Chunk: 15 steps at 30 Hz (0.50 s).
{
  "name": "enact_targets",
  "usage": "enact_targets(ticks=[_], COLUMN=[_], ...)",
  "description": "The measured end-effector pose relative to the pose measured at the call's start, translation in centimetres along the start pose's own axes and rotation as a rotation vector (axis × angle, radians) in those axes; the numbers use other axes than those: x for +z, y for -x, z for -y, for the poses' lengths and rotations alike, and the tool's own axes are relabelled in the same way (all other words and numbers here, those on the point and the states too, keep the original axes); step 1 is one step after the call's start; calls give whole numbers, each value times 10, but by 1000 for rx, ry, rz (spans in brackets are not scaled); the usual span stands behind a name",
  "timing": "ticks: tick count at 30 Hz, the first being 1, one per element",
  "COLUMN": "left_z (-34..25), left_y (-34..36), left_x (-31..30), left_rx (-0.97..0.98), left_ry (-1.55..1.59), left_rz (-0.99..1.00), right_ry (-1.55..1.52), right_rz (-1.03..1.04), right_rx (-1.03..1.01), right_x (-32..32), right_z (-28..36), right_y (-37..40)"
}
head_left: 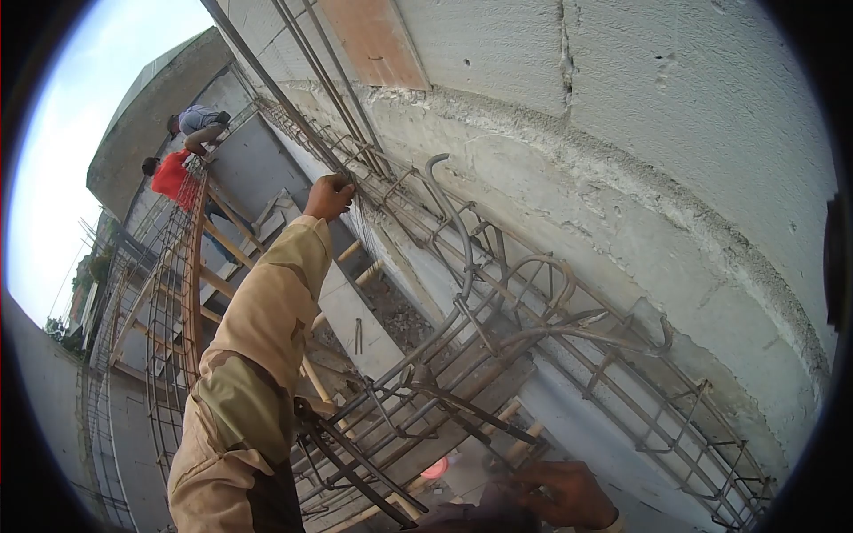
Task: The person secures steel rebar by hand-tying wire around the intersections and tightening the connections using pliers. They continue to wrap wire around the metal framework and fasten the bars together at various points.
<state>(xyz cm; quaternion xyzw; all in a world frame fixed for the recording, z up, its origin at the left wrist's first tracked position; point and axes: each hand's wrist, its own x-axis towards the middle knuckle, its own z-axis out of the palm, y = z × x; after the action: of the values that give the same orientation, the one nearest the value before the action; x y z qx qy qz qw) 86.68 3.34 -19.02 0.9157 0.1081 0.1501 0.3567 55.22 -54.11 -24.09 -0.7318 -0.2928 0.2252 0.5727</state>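
Observation:
My left hand (330, 197), at the end of a camouflage sleeve, is closed beside the upright bars (355, 133) near the wall, its fingers pinched on something too small to make out. Low in the view is my right hand (564, 494), its fingers bent, near the dark handle end of a tool; what they hold is blurred. Between the hands lies a rebar cage (418, 391) with bent bar ends, and a thick hooked bar (462, 240) rises from it. Another cage (622, 373) runs along the wall.
A pale block wall (675, 115) fills the right side. Two people, one in a red shirt (171, 176) and one in a blue shirt (197, 119), crouch or stand at the far upper left. Wooden poles (218, 282) and a pink round object (434, 468) are below.

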Motion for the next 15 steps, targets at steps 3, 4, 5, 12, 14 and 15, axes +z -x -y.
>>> enact_targets(ticks=[3,4,5,12,14,15], left_z=[-5,-5,-6,-5,-4,-5], left_y=[0,0,0,10,8,8], left_x=[-9,-11,-10,4,3,2], left_rx=[52,78,79,-138,-118,-82], left_ry=[-115,-188,-189,289,250,205], left_rz=[76,103,102,-3,-12,9], right_ry=[-7,-6,-6,-5,11,12], right_rz=[13,23,33,63,76,78], right_rx=[4,15,26,20,24,24], right_x=[0,0,0,3,4,5], right_z=[2,3,4,-3,-3,-3], right_y=[0,0,0,-2,-3,-4])
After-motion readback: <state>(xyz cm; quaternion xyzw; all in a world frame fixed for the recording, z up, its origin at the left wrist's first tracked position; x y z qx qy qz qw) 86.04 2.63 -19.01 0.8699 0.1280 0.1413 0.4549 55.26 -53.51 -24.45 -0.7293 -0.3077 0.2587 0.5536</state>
